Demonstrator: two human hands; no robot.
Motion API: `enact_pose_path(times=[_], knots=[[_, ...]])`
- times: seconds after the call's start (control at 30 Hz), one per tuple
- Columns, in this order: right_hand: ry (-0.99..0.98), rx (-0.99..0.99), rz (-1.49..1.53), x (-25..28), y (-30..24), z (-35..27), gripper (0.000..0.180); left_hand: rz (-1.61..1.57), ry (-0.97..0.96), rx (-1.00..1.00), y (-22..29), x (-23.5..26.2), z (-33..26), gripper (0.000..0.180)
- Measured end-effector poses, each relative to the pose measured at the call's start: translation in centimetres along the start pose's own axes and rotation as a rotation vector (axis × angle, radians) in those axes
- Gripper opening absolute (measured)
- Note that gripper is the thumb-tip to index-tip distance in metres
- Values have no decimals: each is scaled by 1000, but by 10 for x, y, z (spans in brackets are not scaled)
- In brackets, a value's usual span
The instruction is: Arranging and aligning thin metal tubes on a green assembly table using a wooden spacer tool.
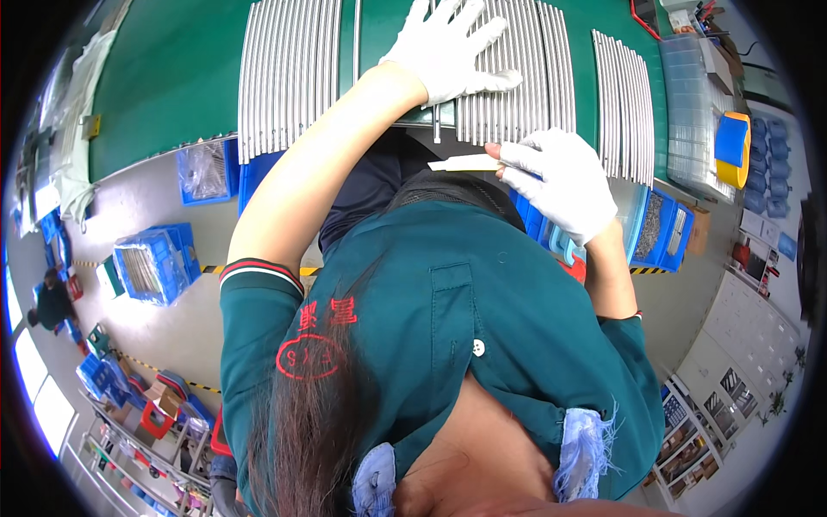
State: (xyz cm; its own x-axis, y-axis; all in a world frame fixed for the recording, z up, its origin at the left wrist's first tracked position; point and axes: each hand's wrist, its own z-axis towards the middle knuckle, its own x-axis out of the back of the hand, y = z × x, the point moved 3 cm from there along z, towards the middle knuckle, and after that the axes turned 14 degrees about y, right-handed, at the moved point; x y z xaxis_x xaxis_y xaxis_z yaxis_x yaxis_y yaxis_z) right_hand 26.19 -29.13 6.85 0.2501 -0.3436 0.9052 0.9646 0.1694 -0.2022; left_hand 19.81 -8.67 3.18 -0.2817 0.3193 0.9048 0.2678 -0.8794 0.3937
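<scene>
Left hand (448,47), gloved, lies open and flat on the metal rods (508,95) at top centre, seemingly to stop them rolling. Right hand (556,181) pinches a thin white strip (465,164) at the near edge of the green tabletop (172,77). Open green surface at upper left; blue bins (659,228) crowd the right.
</scene>
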Motion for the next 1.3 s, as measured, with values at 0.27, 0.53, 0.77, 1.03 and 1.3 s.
enact_pose_path(times=[0.27,0.53,0.77,1.03,1.3], knots=[[60,72,-64,5,-3,8,26,-31,25,-20,-1,0,2,94],[8,-9,-64,9,1,-2,30,227,-139,362,-28,109,-16,88],[8,23,-21,2,-2,3,34,344,-28,310,-61,86,-50,87],[28,66,-41,7,-4,4,28,194,-41,128,-50,50,-39,85],[62,30,-21,2,-3,2,26,73,-60,64,-30,36,-31,85]])
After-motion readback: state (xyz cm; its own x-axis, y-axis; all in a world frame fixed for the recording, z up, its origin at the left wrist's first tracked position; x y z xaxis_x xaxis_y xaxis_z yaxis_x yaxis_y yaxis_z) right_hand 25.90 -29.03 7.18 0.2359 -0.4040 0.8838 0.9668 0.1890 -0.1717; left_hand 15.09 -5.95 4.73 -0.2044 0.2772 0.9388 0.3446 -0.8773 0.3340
